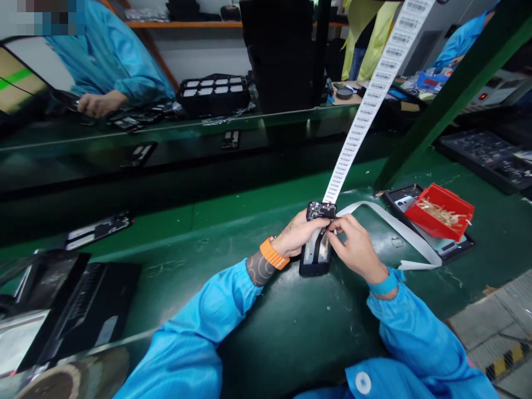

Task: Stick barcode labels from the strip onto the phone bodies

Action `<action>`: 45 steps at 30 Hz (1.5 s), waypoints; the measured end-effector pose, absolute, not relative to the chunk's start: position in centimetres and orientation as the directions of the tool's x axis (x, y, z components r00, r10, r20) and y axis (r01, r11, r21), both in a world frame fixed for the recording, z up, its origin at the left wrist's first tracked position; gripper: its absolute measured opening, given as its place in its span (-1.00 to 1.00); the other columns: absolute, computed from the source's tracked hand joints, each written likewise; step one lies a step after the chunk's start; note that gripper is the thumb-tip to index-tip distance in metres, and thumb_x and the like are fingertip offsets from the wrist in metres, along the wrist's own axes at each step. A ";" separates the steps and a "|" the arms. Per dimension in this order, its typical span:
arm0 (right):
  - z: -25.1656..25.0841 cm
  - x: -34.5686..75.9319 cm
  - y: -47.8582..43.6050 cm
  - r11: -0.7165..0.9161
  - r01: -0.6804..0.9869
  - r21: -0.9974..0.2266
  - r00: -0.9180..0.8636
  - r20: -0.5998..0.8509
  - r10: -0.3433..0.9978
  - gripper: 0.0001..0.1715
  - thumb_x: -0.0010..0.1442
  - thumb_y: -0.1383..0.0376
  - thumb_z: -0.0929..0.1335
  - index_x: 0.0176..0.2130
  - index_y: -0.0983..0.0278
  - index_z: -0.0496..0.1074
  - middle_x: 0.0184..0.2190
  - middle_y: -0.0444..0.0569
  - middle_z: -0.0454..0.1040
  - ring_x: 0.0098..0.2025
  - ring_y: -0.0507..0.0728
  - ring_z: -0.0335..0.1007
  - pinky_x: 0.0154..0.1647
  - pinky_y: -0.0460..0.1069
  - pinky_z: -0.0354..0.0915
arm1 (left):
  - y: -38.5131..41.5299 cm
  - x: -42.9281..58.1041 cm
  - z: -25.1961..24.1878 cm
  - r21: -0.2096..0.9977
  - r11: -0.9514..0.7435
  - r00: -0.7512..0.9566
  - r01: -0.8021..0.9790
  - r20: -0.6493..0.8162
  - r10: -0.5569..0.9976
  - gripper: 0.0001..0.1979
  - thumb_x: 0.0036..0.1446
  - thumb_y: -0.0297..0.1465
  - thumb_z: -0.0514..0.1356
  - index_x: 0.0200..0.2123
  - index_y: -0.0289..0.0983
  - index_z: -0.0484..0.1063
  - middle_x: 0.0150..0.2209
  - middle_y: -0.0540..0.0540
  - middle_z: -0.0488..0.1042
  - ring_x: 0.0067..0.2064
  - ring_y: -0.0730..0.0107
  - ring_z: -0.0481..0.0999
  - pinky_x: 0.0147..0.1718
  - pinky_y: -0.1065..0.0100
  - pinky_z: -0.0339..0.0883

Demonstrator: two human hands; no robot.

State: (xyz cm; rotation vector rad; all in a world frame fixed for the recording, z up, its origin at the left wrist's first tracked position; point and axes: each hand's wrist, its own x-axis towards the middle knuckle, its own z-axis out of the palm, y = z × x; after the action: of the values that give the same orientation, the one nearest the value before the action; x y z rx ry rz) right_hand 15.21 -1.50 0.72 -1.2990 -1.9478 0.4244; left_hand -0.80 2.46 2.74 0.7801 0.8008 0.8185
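An opened phone [316,265] with its inner board bare at the top end lies just above the green bench. My left hand [296,235] is closed around its left side, the thumb lying across it. A black ribbon cable runs down the phone's middle. My right hand [352,244] has thumb and fingertips pinched together at the phone's right edge; what is between them, if anything, is too small to make out. Just behind the phone, a long white strip of barcode labels [358,133] rises toward the upper right.
A red bin [444,213] of small pale pieces stands on a black tray [459,246] at the right. A green post [449,100] slants behind. Phone bodies [100,230] lie at the left and on the dark belt [183,166]. Black trays [106,305] are near left. A co-worker's hand [102,103] is across.
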 end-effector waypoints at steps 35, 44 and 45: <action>1.8 12.8 -3.3 0.490 0.505 -0.710 -0.162 0.480 0.862 -0.84 0.31 0.38 0.30 -0.22 0.19 0.47 -0.33 -0.05 0.49 -0.33 0.10 0.43 -0.28 0.00 0.39 | 1.2 0.6 2.3 0.711 0.595 0.500 -0.374 -0.386 0.775 -0.32 0.02 0.30 0.11 -0.49 -0.27 0.35 -0.57 0.01 0.31 -0.50 0.45 0.37 -0.52 0.44 0.26; 2.2 13.3 -3.0 0.434 0.598 -0.674 -0.212 0.389 0.897 -0.85 0.29 0.40 0.26 -0.34 0.22 0.34 -0.43 -0.09 0.38 -0.40 0.09 0.33 -0.35 -0.02 0.26 | 0.8 1.0 2.3 0.802 0.537 0.479 -0.262 -0.375 0.794 -0.31 0.00 0.29 0.13 -0.43 -0.30 0.43 -0.51 -0.03 0.42 -0.42 0.38 0.45 -0.42 0.38 0.31; 2.1 13.1 -3.1 0.435 0.623 -0.650 -0.219 0.389 0.895 -0.85 0.30 0.40 0.25 -0.33 0.22 0.33 -0.42 -0.08 0.38 -0.39 0.09 0.33 -0.34 -0.02 0.25 | 0.8 1.1 2.2 0.787 0.555 0.477 -0.270 -0.392 0.787 -0.31 0.00 0.29 0.13 -0.42 -0.30 0.43 -0.51 -0.03 0.43 -0.42 0.37 0.45 -0.43 0.38 0.32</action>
State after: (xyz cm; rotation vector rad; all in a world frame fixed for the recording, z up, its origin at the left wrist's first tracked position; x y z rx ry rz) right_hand 13.09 -3.06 2.14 -1.2786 -1.9439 0.4628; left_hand 1.09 0.84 2.23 0.7178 0.8344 0.7177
